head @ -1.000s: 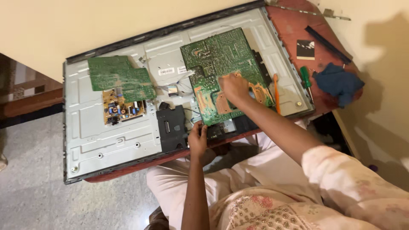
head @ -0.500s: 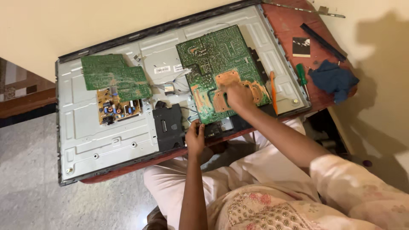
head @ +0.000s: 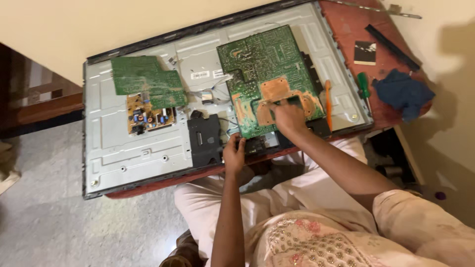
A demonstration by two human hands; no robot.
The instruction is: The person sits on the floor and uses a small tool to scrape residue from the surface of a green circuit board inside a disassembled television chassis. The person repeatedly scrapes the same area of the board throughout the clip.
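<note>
An opened flat-screen panel (head: 143, 163) lies back-up on a red-brown table (head: 346, 29). A large green circuit board (head: 262, 59) sits right of its centre. My right hand (head: 288, 117) presses on the near part of this board beside its copper-coloured patches, fingers curled down; whatever is under them is hidden. My left hand (head: 234, 154) curls over the panel's front edge, next to a black module (head: 204, 139). A smaller green board (head: 141, 76) lies at the left, partly over a yellow-brown power board (head: 148, 117).
An orange tool (head: 327, 101) lies along the big board's right side. On the table's right end are a green-handled screwdriver (head: 363, 85), a blue cloth (head: 403, 91), a small dark card (head: 365, 52) and a black strip (head: 393, 45). A wall runs behind.
My right hand has slid a little toward me across the large board. My left hand stays at the panel's front edge. The view has shifted slightly.
</note>
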